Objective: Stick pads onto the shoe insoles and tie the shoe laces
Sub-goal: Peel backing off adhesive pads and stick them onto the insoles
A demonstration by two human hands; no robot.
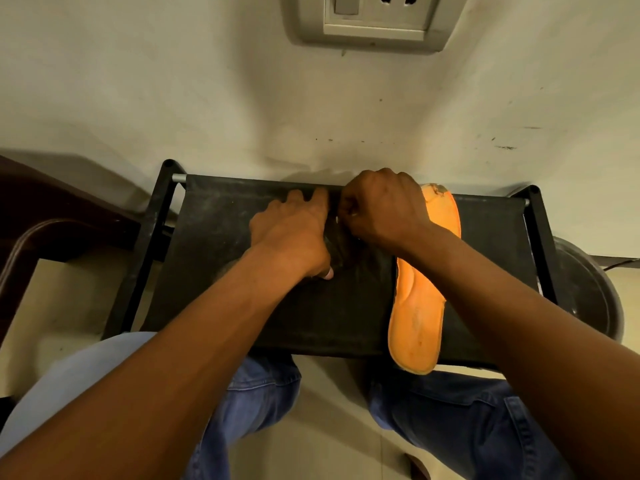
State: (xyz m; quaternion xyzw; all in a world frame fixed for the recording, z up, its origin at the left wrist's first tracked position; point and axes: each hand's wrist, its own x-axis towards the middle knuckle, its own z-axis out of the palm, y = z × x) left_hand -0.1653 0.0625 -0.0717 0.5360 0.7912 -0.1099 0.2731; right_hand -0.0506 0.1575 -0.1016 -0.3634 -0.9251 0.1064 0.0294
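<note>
An orange insole (417, 306) lies lengthwise on the right part of a black fabric shelf (214, 237), its heel end hanging over the near edge. Between my hands lies a dark flat piece (339, 247), hard to make out against the shelf. My left hand (294, 233) rests on its left side with the fingers stretched forward and the thumb tip at the near side. My right hand (381, 206) is curled at the far end of the dark piece and pinches something small and pale, seemingly a pad, which is mostly hidden by the fingers.
The shelf sits in a black metal frame (152, 237) against a pale wall with a socket plate (374, 19). A dark wooden chair (52, 220) stands to the left and a round dark bin (585, 289) to the right. My knees in blue jeans (450, 410) are below.
</note>
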